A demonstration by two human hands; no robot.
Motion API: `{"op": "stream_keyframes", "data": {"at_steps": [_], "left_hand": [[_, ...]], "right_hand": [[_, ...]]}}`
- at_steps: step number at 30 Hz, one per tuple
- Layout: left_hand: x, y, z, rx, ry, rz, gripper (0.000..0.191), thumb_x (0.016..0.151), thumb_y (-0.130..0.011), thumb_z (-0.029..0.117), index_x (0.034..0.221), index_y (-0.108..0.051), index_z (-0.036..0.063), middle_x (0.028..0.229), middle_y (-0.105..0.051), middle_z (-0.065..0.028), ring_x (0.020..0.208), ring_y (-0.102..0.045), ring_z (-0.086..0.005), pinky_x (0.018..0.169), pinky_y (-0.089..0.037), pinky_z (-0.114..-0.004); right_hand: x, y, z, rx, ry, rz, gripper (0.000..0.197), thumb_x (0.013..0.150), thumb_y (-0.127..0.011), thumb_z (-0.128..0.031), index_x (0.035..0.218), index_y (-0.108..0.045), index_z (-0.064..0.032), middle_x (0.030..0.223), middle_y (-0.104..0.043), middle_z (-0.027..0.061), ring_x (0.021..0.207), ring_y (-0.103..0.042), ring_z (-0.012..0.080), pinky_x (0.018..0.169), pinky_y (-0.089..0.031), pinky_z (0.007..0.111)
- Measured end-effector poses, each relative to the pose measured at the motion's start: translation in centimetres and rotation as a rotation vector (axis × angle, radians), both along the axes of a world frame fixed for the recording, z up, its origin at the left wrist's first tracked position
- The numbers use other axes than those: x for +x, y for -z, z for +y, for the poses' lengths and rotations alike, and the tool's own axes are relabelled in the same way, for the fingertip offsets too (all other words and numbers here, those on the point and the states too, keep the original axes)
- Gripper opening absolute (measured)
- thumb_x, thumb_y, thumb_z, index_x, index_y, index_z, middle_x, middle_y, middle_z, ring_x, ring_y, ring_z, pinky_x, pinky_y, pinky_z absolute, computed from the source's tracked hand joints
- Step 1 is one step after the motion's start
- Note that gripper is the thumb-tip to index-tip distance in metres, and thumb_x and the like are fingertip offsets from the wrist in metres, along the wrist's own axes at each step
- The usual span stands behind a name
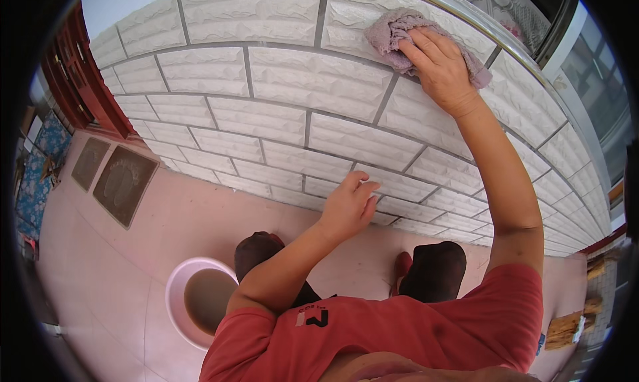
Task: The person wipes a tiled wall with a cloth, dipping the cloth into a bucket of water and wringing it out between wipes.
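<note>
My right hand [437,67] presses a crumpled mauve cloth [392,32] flat against the upper part of a white tiled wall [284,80]. The tiles have a rough, split-stone relief and grey joints. Part of the cloth sticks out past the wrist side of the hand, just below a shiny metal trim [479,20] along the wall's top edge. Lower down, my left hand [352,202] hangs in front of the wall, holding nothing, with its fingers loosely curled and apart.
A pink basin [175,302] of murky brown water [209,299] stands on the pink floor [115,262], beside my leg. Two dark mats [125,184] with footprint patterns lie near a red door [95,77] at left. A window [596,90] is above the trim; wood pieces [564,331] lie at right.
</note>
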State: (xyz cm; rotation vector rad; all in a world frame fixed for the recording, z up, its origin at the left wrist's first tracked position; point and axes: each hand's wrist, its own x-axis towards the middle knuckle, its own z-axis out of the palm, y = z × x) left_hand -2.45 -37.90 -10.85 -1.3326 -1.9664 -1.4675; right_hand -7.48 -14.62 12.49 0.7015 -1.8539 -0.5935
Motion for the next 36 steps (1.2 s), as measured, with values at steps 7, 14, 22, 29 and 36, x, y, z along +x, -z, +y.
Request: {"op": "stream_keyframes", "data": {"at_steps": [7,14,22,29,36], "left_hand": [[0.2,-0.1,0.4,-0.01,0.023,-0.009,0.027,0.084,-0.069,0.006,0.111,-0.065,0.0072,0.118,-0.055,-0.0158,0.085,-0.064,-0.0301,0.069,-0.054,-0.038],[-0.1,-0.3,0.7,-0.005,0.019,-0.017,0.026,0.084,-0.069,0.006,0.11,-0.064,0.0064,0.119,-0.054,-0.016,0.083,-0.063,-0.0303,0.067,-0.052,-0.039],[0.0,-0.4,-0.3,-0.006,0.014,0.005,0.026,0.084,-0.069,0.005,0.11,-0.065,0.007,0.118,-0.055,-0.0164,0.086,-0.064,-0.0325,0.069,-0.054,-0.04],[0.2,-0.7,-0.3,0.001,0.021,-0.006,0.025,0.084,-0.069,0.005,0.109,-0.066,0.0068,0.118,-0.056,-0.0155,0.084,-0.064,-0.0317,0.069,-0.054,-0.039],[0.1,-1.1,0.6,0.011,0.013,0.021,0.024,0.083,-0.07,0.005,0.107,-0.066,0.0075,0.117,-0.056,-0.0152,0.082,-0.064,-0.0302,0.068,-0.054,-0.039]], "right_hand": [[-6.4,-0.5,-5.4,-0.049,-0.167,0.007,0.063,0.069,-0.065,0.005,0.13,-0.06,-0.0103,0.117,-0.065,0.0065,0.108,-0.06,0.0284,0.087,-0.051,0.039],[-7.8,-0.7,-8.5,-0.094,-0.062,0.007,0.054,0.07,-0.065,0.002,0.123,-0.061,-0.0101,0.109,-0.062,0.005,0.101,-0.057,0.0293,0.083,-0.052,0.039],[-0.5,0.4,-4.0,-0.113,0.198,-0.047,0.036,0.072,-0.064,-0.004,0.108,-0.062,-0.0076,0.104,-0.06,0.006,0.098,-0.057,0.028,0.073,-0.056,0.038],[-6.9,-1.5,-10.8,-0.22,0.309,-0.244,0.045,0.072,-0.066,-0.007,0.117,-0.062,-0.007,0.12,-0.057,0.0108,0.116,-0.053,0.0315,0.088,-0.052,0.041],[-5.9,-0.8,-10.3,-0.257,0.316,-0.137,0.051,0.066,-0.071,-0.003,0.116,-0.059,-0.0085,0.104,-0.057,0.0069,0.104,-0.055,0.03,0.078,-0.055,0.039]]}}
